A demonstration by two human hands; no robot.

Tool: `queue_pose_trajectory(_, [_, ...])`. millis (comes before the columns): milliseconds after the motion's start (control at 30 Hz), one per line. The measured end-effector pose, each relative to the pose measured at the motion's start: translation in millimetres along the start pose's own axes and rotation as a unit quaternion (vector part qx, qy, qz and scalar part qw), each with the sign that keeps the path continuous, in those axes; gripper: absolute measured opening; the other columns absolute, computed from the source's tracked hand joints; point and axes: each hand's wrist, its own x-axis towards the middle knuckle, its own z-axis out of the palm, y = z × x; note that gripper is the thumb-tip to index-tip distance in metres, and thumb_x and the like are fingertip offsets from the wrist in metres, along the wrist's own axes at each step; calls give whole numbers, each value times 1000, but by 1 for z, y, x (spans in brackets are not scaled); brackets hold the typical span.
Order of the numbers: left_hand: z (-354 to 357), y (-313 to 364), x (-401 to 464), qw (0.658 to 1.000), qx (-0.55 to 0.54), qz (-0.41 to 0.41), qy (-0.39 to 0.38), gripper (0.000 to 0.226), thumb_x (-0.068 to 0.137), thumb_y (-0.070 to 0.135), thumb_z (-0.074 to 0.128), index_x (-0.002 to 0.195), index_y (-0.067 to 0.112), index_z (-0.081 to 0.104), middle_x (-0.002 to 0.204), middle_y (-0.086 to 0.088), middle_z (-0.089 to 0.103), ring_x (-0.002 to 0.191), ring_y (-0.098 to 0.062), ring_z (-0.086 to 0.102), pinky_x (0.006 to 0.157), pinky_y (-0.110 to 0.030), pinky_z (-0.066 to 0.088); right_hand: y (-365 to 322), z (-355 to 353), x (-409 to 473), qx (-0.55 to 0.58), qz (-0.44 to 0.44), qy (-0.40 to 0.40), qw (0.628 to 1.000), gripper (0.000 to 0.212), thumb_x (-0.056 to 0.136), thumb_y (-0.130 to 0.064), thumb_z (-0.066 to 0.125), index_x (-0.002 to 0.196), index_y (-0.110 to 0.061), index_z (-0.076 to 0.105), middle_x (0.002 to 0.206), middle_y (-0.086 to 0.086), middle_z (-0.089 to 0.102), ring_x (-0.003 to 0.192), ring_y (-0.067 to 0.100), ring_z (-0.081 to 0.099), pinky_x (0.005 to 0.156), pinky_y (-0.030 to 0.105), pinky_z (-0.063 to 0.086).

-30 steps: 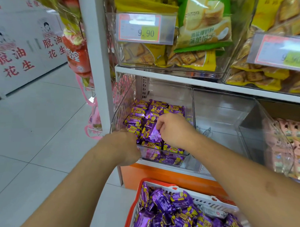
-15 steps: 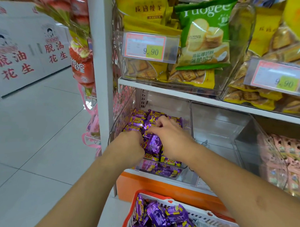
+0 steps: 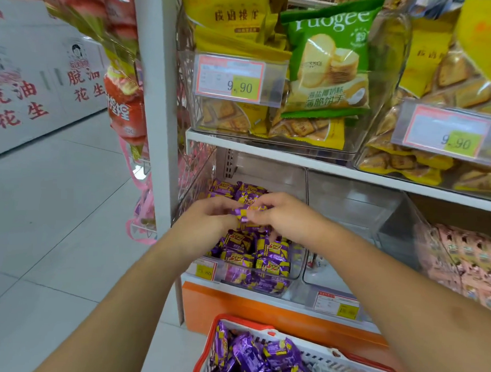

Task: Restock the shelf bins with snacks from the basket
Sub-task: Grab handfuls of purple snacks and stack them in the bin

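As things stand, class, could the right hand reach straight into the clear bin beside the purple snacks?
Probably yes. The right hand is over the purple snacks, next to the clear bin, whose open top looks unobstructed. But it is pinching a snack together with the left hand.

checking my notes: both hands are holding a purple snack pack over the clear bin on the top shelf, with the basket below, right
Not quite: the clear bin of purple packs is on the lower shelf, under the yellow biscuit bags. The head view shows both the left hand and right hand holding one purple snack pack above it, the basket below.
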Motion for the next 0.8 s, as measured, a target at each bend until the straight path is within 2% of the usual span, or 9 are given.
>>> queue_pose_trajectory(100, [1,0,-6,999,-37,6,6,15,92,28,76,95,15,69,88,-3,62,89,-19,66,89,-40,61,0,-1,-10,177,29,-32,983,35,104,-46,59,114,-14,70,100,4,70,61,26,63,53,37,50])
queue_pose_trajectory(200, [5,1,-10,996,-89,18,22,22,100,21,67,84,8,60,75,1,46,70,-10,55,82,-38,64,-8,1,-22,314,63,-54,946,33,109,-39,48,107,-11,64,81,13,73,55,29,61,46,29,42])
queue_pose_trajectory(300, [5,2,-10,991,-121,0,52,21,101,20,66,89,3,67,78,-4,61,70,-11,61,73,-32,64,-8,0,-25,349,55,-52,934,20,106,-20,55,117,-5,60,93,19,69,61,32,64,51,34,49])
queue_pose_trajectory(400, [5,-1,-6,989,-128,-16,72,26,101,23,66,101,-2,72,99,-25,73,79,-23,65,61,-30,57,-6,1,-27,242,4,-23,970,36,95,0,68,127,-14,59,110,12,65,72,28,67,59,38,55])
queue_pose_trajectory(467, [4,-7,-3,989,-123,-29,82,25,101,26,66,99,2,74,96,-22,75,77,-23,66,59,-31,51,-6,3,-29,82,-64,17,994,51,87,-5,79,127,-30,60,116,0,60,70,21,62,63,34,54])
queue_pose_trajectory(533, [4,-10,2,984,-132,-41,111,24,100,29,68,98,6,76,88,-15,77,73,-22,67,59,-32,50,-8,5,-31,-41,-119,32,992,57,81,-16,86,128,-36,61,111,-6,56,71,15,61,66,27,53])
queue_pose_trajectory(633, [7,-9,12,974,-159,-50,151,21,101,28,65,99,8,72,78,-8,76,69,-20,67,61,-33,54,-8,8,-19,-80,-113,70,988,55,82,-18,86,129,-33,63,112,-5,53,75,13,64,62,17,49])
queue_pose_trajectory(733, [9,-11,31,972,-165,-35,166,15,103,26,60,103,13,66,93,-10,75,83,-21,73,75,-38,61,-2,10,16,-81,-93,131,984,50,78,-13,81,125,-27,68,105,1,63,73,12,62,62,12,42])
queue_pose_trajectory(800, [7,-17,45,985,-32,5,169,15,98,35,59,107,25,64,107,-1,73,101,-24,70,93,-42,57,1,11,45,-113,-71,168,977,51,75,-12,75,124,-27,70,114,2,67,93,18,65,76,19,44])
